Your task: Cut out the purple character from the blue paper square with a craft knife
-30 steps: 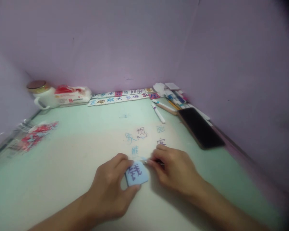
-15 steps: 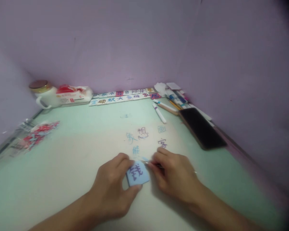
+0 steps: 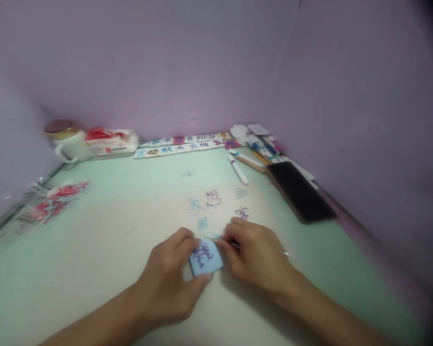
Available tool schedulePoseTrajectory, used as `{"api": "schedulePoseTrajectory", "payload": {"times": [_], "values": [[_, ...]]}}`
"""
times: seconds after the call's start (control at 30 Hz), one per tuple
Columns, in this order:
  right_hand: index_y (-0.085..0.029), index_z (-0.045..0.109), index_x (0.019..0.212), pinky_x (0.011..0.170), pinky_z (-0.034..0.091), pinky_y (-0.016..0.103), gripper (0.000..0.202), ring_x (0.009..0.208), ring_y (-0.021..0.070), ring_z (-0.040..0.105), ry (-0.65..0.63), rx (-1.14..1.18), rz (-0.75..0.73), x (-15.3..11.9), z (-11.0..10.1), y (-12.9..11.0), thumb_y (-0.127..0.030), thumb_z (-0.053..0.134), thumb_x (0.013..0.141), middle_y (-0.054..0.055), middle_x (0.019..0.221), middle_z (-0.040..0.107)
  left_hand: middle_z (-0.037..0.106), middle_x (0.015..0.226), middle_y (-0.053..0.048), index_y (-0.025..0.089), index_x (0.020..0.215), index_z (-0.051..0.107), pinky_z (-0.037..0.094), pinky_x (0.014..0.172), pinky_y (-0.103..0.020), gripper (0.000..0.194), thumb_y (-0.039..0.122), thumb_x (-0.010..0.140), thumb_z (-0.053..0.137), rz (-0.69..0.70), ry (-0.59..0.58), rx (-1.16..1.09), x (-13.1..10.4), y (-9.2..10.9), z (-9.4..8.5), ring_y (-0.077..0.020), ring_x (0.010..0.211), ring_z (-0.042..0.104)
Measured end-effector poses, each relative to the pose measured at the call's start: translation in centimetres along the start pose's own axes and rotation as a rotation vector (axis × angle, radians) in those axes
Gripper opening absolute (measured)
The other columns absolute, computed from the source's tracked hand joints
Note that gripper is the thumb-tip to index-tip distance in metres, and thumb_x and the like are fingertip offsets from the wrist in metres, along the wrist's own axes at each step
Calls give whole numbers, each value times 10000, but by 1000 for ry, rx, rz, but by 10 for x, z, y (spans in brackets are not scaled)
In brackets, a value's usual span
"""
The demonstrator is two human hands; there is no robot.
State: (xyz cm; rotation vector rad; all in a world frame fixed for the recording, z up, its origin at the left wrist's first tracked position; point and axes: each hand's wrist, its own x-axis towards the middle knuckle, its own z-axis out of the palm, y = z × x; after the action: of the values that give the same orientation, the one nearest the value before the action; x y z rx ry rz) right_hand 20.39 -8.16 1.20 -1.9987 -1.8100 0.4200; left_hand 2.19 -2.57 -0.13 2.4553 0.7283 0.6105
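My left hand [image 3: 169, 283] pinches a small light-blue paper square [image 3: 205, 258] that bears a purple written character, holding it on the pale green table [image 3: 112, 230]. My right hand [image 3: 256, 257] is closed around a thin metallic tool [image 3: 234, 245] whose tip touches the square's upper right corner. Several cut-out characters [image 3: 211, 198] lie on the table just beyond both hands.
A dark phone [image 3: 301, 191] lies at the right by the wall, with pens and markers [image 3: 254, 154] behind it. Rows of character tiles [image 3: 184, 144] line the back wall. A white mug [image 3: 67, 144], a tissue pack [image 3: 110, 142] and a red-printed plastic bag [image 3: 53, 202] are at the left.
My right hand has shifted slightly left, closer to the blue square. The left hand and the square stay almost in place.
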Motion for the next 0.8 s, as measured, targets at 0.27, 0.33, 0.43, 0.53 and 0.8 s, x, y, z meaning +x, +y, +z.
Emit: {"api": "schedulePoseTrajectory", "payload": {"times": [0.27,0.33,0.43,0.53,0.8], "values": [[-170,586,663,527,260,261,173,562,112,461,-17,-27,-113,-4,-2,7,-222,512,811,8,687,565,541,924,-78,156,1008,557,530,630,-329,267,215,749,586,6,18,38,-1,1,0,-180,736,563],[-172,595,678,524,248,264,167,552,108,451,-14,-50,-137,-5,-2,10,-221,513,814,5,689,561,543,924,-79,156,1001,557,534,628,-332,261,211,748,588,9,25,42,-1,1,0,-183,738,568],[-172,596,678,521,239,265,157,539,99,437,-15,-57,-161,-6,-3,13,-215,523,810,-2,680,551,541,924,-80,152,1000,555,537,614,-332,266,208,743,596,19,43,46,-1,1,0,-185,738,571],[-171,585,665,526,246,264,167,545,99,439,-26,-35,-165,-6,-4,16,-219,524,812,-3,676,547,539,924,-83,142,1008,550,540,620,-337,274,198,743,596,34,50,52,-1,0,1,-187,745,573],[-178,580,682,529,266,267,170,563,123,481,13,10,-54,-12,2,8,-232,495,819,13,699,573,527,945,-101,117,1030,534,536,636,-334,276,188,767,576,91,42,47,-1,-2,0,-192,774,568]]}}
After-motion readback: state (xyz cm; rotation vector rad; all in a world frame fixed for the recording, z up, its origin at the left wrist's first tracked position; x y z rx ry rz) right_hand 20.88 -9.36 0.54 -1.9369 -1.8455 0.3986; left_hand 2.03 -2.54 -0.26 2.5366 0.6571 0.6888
